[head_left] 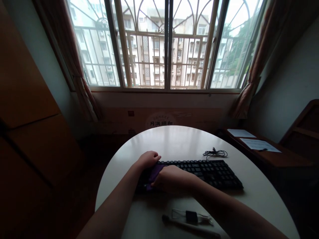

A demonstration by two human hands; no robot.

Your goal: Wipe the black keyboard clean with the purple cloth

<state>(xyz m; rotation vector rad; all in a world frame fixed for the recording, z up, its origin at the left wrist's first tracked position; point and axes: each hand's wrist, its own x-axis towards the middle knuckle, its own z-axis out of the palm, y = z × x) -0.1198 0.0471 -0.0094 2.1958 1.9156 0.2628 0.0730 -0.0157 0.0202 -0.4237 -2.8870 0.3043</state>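
A black computer keyboard (216, 174) lies across the white round table (154, 141). My left hand (149, 158) is closed at its far left edge, fingers curled over the rim. A purple cloth (156, 171) is bunched on the left part of the keys. My right hand (171, 177) is closed on this cloth and presses it against the keyboard; its fingertips are mostly hidden. Nearer to me lie a wire keycap puller (191, 216) with a dark middle and a brush (185, 225) with a dark head and pale handle, partly beside my right forearm.
Behind the keyboard rests a coiled black cable (215, 153). A brown side table (289, 159) with paper sheets (259, 145) stands to the right. Beyond the table are a long printed box (112, 121) and a barred window (168, 46). A wooden cabinet (32, 142) stands at left.
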